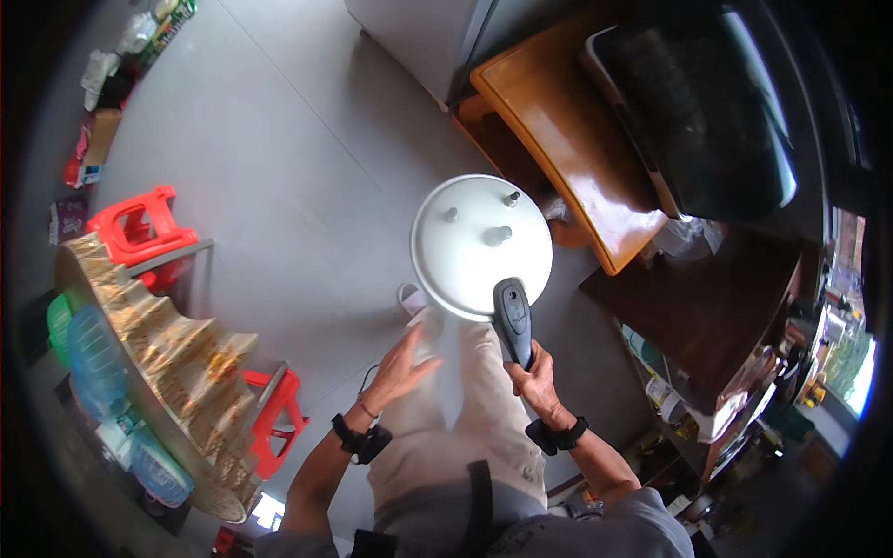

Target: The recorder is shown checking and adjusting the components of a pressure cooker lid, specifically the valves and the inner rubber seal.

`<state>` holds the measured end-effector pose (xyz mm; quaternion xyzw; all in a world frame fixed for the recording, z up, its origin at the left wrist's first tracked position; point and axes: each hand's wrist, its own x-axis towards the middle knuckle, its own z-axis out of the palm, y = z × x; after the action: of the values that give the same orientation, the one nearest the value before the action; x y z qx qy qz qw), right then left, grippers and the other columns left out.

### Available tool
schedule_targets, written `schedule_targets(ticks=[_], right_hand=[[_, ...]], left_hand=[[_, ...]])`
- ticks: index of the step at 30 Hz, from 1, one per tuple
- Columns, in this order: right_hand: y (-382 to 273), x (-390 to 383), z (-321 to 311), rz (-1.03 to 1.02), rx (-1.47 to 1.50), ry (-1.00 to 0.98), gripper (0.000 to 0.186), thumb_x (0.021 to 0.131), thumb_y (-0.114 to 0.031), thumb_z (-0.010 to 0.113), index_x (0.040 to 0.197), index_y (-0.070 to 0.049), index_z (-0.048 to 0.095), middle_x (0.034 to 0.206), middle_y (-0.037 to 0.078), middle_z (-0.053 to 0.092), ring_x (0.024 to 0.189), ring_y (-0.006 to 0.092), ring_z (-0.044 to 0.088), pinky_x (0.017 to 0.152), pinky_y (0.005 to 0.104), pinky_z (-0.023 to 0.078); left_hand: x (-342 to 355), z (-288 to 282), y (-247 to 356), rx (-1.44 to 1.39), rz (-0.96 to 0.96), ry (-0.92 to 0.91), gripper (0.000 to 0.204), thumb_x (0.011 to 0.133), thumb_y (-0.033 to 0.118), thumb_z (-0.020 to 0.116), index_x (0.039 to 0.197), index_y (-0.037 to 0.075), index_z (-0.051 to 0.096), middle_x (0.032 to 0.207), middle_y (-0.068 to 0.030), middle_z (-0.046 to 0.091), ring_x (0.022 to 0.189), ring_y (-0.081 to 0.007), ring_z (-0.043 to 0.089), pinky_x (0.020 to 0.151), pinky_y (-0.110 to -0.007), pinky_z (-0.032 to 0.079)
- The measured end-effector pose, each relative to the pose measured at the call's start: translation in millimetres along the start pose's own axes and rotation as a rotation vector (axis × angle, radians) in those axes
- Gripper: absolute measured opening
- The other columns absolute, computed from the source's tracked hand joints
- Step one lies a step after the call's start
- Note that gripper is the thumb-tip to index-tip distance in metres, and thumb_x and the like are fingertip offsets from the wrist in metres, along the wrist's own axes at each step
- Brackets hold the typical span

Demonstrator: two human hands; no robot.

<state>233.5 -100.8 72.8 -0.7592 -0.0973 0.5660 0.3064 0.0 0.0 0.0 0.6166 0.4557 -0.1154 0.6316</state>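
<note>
My right hand (538, 383) grips the dark grey handle (512, 309) of a round, pale metal pressure-cooker lid (465, 249), held out over my legs and feet. Several short metal fittings stand up from the lid's top. My left hand (403, 365) is below and left of the lid, apart from it, with fingers stretched out and nothing visible held.
On the left are red plastic stools (139, 221) and a table with a draped patterned cover (167, 335), bearing plastic containers (98, 363). Wooden furniture (567, 149) with a black top item (698, 112) stands at upper right, beside a dark brown surface (688, 316) with clutter.
</note>
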Motion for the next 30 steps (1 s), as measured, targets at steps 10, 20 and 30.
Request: schedule_targets(ticks=[10,20,30], right_hand=[[-46,-111,58,-0.393,0.29,0.128,0.012,0.076,-0.001,0.055,0.085,-0.001,0.048,0.057,0.001,0.048,0.04,0.0078,0.045,0.036,0.0235,0.037],[-46,-160,14,-0.6,-0.055,0.101,0.04,0.082,-0.026,0.061,0.102,0.005,0.048,0.07,0.021,0.06,0.064,0.0369,0.062,0.06,0.0426,0.047],[13,-189,-146,-0.74,-0.233,0.433,0.016,0.082,-0.016,0.061,0.082,0.0,0.064,0.073,0.016,0.061,0.063,0.0308,0.06,0.057,0.0379,0.047]], left_hand=[[-79,-3,175,-0.793,0.274,-0.245,0.039,0.085,0.022,0.064,0.113,-0.003,0.053,0.108,-0.0105,0.062,0.096,-0.0145,0.057,0.085,-0.029,0.046],[-106,10,217,-0.7,0.287,-0.337,0.024,0.086,0.014,0.059,0.102,-0.003,0.056,0.095,-0.0119,0.065,0.088,-0.0153,0.06,0.083,-0.028,0.047],[-102,68,222,-0.775,-0.022,-0.646,0.029,0.085,0.02,0.062,0.105,0.003,0.051,0.087,-0.0082,0.058,0.072,-0.0173,0.059,0.068,-0.036,0.055]])
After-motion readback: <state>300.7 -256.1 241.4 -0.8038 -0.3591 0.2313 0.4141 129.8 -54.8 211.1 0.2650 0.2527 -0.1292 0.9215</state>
